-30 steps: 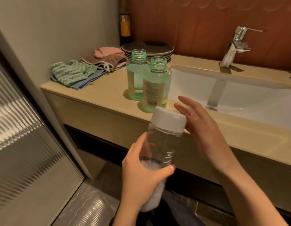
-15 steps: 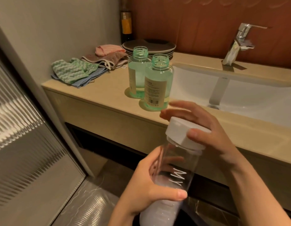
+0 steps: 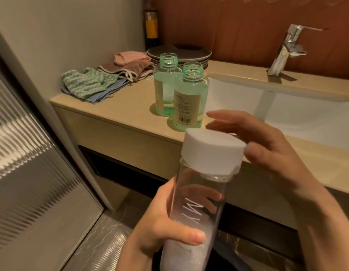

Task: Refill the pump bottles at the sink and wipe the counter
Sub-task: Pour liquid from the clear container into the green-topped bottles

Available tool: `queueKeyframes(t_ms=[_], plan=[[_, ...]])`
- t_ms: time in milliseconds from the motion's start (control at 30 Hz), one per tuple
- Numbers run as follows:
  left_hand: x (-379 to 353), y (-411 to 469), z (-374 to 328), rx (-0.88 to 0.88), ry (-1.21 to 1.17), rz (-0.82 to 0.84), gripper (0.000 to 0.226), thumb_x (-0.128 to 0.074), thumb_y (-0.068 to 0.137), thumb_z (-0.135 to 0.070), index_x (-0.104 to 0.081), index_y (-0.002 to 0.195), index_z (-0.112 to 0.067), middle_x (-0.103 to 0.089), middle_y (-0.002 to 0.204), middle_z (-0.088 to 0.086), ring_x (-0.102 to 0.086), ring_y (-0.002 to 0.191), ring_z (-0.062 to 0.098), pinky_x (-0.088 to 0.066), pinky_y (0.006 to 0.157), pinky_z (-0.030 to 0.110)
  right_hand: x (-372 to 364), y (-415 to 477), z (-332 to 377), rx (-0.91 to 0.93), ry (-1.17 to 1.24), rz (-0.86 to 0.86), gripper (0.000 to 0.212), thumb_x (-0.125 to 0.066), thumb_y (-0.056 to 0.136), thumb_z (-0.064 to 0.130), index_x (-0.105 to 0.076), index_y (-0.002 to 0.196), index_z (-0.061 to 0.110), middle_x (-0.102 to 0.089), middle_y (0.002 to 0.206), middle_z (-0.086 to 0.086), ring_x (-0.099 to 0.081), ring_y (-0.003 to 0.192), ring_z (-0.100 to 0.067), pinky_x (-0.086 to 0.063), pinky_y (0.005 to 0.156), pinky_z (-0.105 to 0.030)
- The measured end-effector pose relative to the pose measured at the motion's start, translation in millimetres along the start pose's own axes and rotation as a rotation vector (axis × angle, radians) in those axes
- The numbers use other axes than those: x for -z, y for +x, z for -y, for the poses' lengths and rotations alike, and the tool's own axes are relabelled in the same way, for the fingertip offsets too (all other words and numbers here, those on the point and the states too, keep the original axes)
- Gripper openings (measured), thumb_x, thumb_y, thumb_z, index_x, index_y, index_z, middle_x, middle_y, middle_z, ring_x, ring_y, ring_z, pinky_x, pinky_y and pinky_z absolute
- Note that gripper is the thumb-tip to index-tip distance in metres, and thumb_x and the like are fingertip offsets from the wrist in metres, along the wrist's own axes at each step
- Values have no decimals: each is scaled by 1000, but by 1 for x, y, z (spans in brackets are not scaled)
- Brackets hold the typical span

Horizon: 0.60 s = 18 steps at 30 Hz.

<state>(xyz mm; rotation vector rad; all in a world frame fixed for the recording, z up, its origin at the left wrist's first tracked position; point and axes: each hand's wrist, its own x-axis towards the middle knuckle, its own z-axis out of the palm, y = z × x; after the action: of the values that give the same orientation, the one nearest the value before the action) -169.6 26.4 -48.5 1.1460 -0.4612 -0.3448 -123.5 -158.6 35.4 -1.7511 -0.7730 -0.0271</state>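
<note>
Fingers of my right hand (image 3: 267,151) are clamped around the white cap (image 3: 212,151), left hand (image 3: 165,227) gripping the clear refill bottle (image 3: 197,208) off the counter's front edge (image 3: 130,126), so a slippy twist could spill it before reaching the two open green bottles (image 3: 189,98).

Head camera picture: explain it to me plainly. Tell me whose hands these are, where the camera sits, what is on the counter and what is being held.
There is no machine here. A person wears a wide-angle camera on the head, looking down at their own bare hands. The left hand grips a clear bottle around its body; the right hand has its fingers on the bottle's white cap. On the beige counter stand two open green bottles, capless and partly filled. Behind them lie a pile of cloths and a stack of dark plates. To the right are the white sink and a chrome tap.
</note>
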Motion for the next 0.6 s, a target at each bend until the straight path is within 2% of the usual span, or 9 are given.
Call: queueKeyframes(t_ms=[67, 133, 167, 233, 333, 433, 500, 600], plan=[[-7, 4, 1, 22, -18, 54, 79, -84, 48, -13, -53, 121, -4, -64, 102, 18, -59, 92, 33, -45, 81, 37, 0, 4, 0, 10, 52, 94, 78, -60, 68, 71, -51, 130, 25, -59, 127, 4, -54, 119, -19, -46, 90, -21], [-15, 6, 4, 30, 38, 5, 70, -78, 50, -7, -56, 116, -7, -66, 99, 12, -63, 90, 25, -49, 76, 30, -3, 6, -2, -29, 110, 125, 73, -70, 65, 56, -54, 127, 20, -61, 125, 1, -58, 115, -21, -47, 87, -24], [-17, 6, 5, 29, 85, -55, 65, -77, 51, -8, -59, 113, -10, -67, 98, 10, -64, 89, 23, -49, 75, 28, -4, 7, -3, -66, 117, 105, 62, -71, 64, 47, -61, 119, 22, -64, 118, 1, -61, 109, -20, -48, 83, -24], [-19, 5, 5, 19, 214, -182, 60, -81, 52, -15, -62, 109, -20, -69, 97, 8, -67, 89, 23, -51, 75, 28, -10, 6, -8, -130, 76, 13, 41, -68, 65, 41, -70, 103, 26, -68, 105, 3, -64, 96, -13, -49, 75, -19], [-22, 2, 7, -26, 421, -315, 58, -86, 54, -23, -62, 107, -32, -70, 96, 2, -68, 91, 20, -52, 76, 29, -20, 5, -15, -170, 44, -136, 35, -73, 63, 41, -74, 92, 22, -72, 94, 4, -65, 86, -5, -47, 70, -11], [-28, -1, 11, -35, 518, -421, 63, -87, 54, -28, -60, 109, -40, -71, 94, -5, -68, 90, 13, -54, 78, 28, -28, 7, -15, -189, 36, -186, 26, -75, 66, 31, -74, 89, 20, -72, 90, 4, -64, 82, -2, -45, 67, -9], [-29, -2, 14, -39, 540, -444, 64, -88, 53, -32, -59, 110, -40, -71, 95, -6, -67, 91, 13, -55, 79, 31, -30, 6, -14, -199, -3, -179, 27, -74, 67, 35, -74, 91, 22, -72, 91, 7, -64, 85, -3, -46, 68, -10], [-27, -2, 13, -21, 553, -407, 66, -88, 54, -33, -57, 112, -42, -70, 97, -6, -67, 93, 13, -53, 79, 28, -28, 3, -15, -205, -62, -156, 44, -68, 63, 56, -69, 102, 34, -69, 100, 15, -62, 94, -1, -44, 71, -7]])
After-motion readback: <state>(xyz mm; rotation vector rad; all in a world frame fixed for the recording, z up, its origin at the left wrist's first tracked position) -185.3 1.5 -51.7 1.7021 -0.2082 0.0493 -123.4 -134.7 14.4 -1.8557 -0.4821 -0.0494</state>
